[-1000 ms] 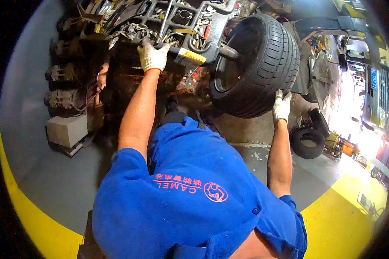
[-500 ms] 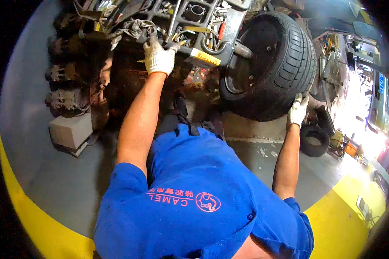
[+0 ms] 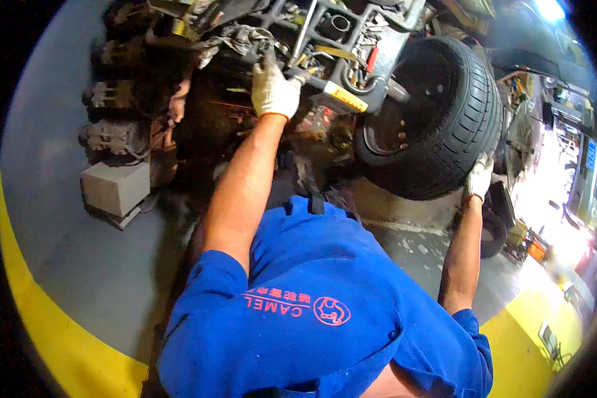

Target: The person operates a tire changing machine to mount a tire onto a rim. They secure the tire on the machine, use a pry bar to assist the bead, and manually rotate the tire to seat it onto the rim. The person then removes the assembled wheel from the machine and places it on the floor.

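Note:
My left hand (image 3: 276, 91), in a white knit glove, lies at the front edge of a grey tool tray (image 3: 378, 93), its fingers stretched forward and thumb apart. Its fingertips are beside a crumpled dirty rag (image 3: 242, 41) and small loose parts. My right hand (image 3: 479, 176), gloved too, rests against the lower right of a wheel's tyre (image 3: 467, 99), fingers extended along the tread. The wheel stands upright beside the tray, on a metal shaft (image 3: 397, 91) that reaches from the tray's side into the rim.
Tray compartments hold small metal pieces, a red-handled tool (image 3: 372, 60) and a round cup (image 3: 333, 26). Grimy machine parts (image 3: 116, 137) and a pale box (image 3: 116, 188) stand at left. Another tyre (image 3: 494, 233) lies on the floor beyond my right forearm.
The whole view has shifted, so everything sits farther right and slightly lower in it. Both hands keep their places at the tray edge and tyre. Whether the wheel turned, I cannot tell.

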Demonstrator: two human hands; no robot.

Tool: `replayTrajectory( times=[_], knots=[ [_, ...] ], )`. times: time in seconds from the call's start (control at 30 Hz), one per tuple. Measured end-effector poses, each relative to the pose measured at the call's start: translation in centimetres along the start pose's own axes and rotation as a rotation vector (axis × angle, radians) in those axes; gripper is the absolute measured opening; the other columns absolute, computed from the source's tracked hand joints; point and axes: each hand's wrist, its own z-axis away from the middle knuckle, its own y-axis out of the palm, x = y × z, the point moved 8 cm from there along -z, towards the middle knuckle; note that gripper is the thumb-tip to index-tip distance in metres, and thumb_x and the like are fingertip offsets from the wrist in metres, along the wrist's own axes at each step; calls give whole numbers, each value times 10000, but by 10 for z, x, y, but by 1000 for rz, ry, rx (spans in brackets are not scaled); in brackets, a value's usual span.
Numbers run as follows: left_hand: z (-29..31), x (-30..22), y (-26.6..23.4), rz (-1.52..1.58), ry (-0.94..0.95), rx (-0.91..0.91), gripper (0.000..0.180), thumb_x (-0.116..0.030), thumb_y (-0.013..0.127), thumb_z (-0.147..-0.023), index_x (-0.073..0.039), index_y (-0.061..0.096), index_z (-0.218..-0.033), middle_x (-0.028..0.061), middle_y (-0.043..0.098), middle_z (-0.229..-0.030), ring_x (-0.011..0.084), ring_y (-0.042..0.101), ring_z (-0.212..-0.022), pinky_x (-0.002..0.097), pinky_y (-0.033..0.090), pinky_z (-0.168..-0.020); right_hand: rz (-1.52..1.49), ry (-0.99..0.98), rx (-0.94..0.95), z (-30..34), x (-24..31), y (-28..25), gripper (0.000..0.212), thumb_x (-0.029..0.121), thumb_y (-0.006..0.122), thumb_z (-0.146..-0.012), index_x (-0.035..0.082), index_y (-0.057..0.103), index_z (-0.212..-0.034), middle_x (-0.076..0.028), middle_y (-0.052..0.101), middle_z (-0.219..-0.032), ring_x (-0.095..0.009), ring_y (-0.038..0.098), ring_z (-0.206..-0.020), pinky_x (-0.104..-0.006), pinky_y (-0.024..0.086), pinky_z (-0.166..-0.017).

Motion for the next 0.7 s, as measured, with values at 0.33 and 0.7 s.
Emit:
replayTrajectory(
  times=[0.33,0.7],
  knots=[
    [-2,-2,-5,-70,-31,-19,1123,-572,888,-724,-66,366,-1580,357,437,-1522,465,505,-1381,489,449,-1131,-12,113,-118,7,-6,3,789,585,437,-1057,-36,411,-1544,-331,538,-1469,-496,538,-1328,-504,424,-1104],
    [-82,-62,-108,-346,255,-434,482,-274,663,-916,-45,571,-1330,281,554,-1367,446,569,-1265,534,479,-1051,-15,260,-389,41,24,-12,739,637,422,-1028,101,489,-1532,-259,568,-1466,-424,529,-1356,-509,425,-1119]
  ],
)
